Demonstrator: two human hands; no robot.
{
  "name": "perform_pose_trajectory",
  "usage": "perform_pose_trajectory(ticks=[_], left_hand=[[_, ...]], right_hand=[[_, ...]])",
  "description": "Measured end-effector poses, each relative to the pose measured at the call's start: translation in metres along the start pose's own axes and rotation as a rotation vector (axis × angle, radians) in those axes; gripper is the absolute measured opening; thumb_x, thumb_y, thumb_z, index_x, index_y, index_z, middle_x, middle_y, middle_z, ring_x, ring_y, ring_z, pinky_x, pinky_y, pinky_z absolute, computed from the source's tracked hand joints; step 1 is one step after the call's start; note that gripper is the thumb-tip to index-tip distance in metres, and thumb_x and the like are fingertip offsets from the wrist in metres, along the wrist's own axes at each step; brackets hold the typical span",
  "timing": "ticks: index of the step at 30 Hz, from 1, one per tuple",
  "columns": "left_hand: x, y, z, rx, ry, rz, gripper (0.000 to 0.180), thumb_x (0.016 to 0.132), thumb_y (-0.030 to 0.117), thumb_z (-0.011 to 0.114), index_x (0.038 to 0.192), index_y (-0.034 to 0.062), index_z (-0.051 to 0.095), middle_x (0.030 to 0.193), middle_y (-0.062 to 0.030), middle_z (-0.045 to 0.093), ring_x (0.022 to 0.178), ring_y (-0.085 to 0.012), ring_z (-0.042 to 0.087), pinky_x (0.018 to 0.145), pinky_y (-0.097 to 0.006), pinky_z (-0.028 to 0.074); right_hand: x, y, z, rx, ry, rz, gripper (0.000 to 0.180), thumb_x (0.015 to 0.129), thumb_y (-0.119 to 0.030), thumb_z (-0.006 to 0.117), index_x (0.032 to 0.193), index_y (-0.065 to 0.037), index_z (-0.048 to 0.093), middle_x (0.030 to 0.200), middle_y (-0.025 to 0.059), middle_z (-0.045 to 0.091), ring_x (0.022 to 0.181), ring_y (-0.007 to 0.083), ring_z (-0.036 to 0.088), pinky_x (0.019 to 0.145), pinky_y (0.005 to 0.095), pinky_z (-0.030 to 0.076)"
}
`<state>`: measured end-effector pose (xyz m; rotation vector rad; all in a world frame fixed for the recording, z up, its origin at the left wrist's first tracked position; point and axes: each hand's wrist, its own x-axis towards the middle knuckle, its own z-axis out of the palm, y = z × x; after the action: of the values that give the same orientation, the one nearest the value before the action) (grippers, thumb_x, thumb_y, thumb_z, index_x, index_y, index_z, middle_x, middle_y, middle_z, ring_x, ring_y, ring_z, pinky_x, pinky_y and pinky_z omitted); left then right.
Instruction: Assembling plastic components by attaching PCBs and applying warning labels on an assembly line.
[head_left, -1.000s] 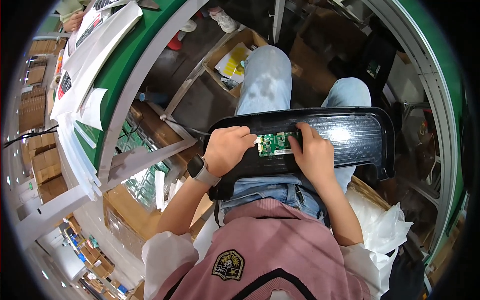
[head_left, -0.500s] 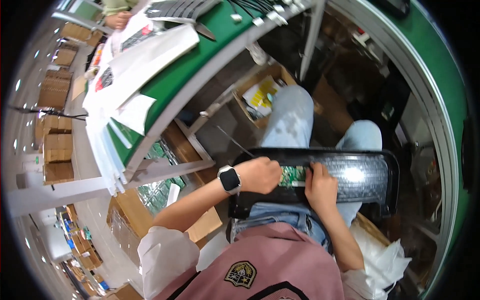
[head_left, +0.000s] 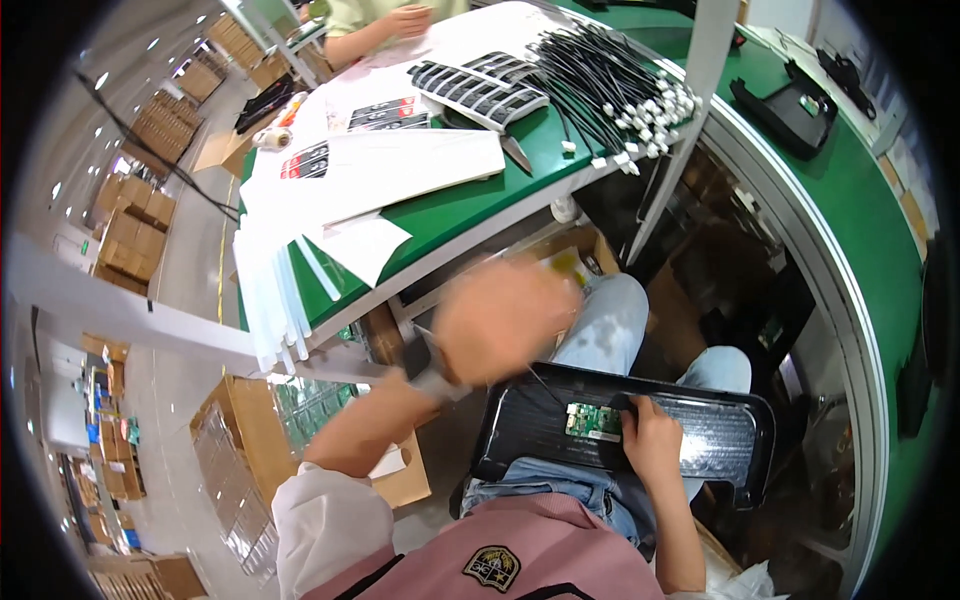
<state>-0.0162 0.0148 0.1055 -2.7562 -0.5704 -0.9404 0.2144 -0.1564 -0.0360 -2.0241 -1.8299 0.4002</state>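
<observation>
A long black plastic housing (head_left: pixel 620 440) lies across the person's lap, its hollow upward, holding a small green circuit board (head_left: pixel 592 419) near its middle. The right hand (head_left: pixel 652 440) rests on the housing just right of the board, fingers curled down onto it. The left hand (head_left: pixel 505 318) is raised above the housing's left end, blurred, so whether it is clenched cannot be told. Left, an open cardboard box (head_left: pixel 240 440) holds green boards. On the far green table (head_left: pixel 450 215) lie black cables (head_left: pixel 610 85).

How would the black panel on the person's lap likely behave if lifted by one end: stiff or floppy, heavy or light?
The black panel probably stays stiff: it spans both thighs without sagging. It seems fairly light, since the right hand alone steadies it. Its glossy surface may be slippery, and the small green circuit board on it looks fragile.
</observation>
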Motion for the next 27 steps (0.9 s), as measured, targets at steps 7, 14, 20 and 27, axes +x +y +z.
perform_pose_trajectory(ticks=[7,14,20,27], left_hand=[[-0.049,-0.143,-0.051,0.499,-0.092,-0.412,0.018,0.082,0.014,0.07,0.099,0.0069,0.069,0.093,-0.0121,0.068,0.086,-0.0293,0.066,0.07,-0.037,0.052],[-0.039,-0.138,-0.048,0.448,-0.191,-0.53,0.011,0.081,0.018,0.07,0.079,0.007,0.071,0.072,-0.0089,0.064,0.074,-0.0275,0.064,0.064,-0.04,0.05],[-0.039,-0.141,-0.069,0.161,-0.001,-0.61,0.019,0.085,0.024,0.069,0.088,0.0059,0.073,0.077,-0.0146,0.066,0.073,-0.0327,0.064,0.065,-0.042,0.05],[0.009,-0.075,-0.108,-0.633,0.531,-0.803,0.016,0.095,0.009,0.063,0.1,-0.0061,0.066,0.084,-0.0029,0.07,0.071,-0.0043,0.062,0.064,-0.02,0.049]], right_hand=[[0.035,-0.034,-0.027,0.186,0.048,-0.199,0.014,0.082,-0.013,0.068,0.094,-0.005,0.065,0.08,0.015,0.068,0.065,0.0358,0.065,0.058,0.0445,0.051],[0.061,-0.069,-0.033,0.133,0.008,-0.444,0.011,0.082,-0.015,0.069,0.089,-0.007,0.067,0.076,0.0117,0.067,0.06,0.0318,0.065,0.055,0.0402,0.051],[0.086,-0.094,-0.044,0.05,-0.083,-0.617,0.009,0.081,-0.014,0.07,0.088,-0.008,0.067,0.076,0.0096,0.067,0.061,0.0303,0.065,0.055,0.0402,0.052],[0.131,-0.165,-0.099,0.448,0.457,-0.865,0.026,0.074,0.002,0.072,0.099,-0.005,0.066,0.084,0.0098,0.061,0.069,0.0289,0.062,0.057,0.0362,0.049]])
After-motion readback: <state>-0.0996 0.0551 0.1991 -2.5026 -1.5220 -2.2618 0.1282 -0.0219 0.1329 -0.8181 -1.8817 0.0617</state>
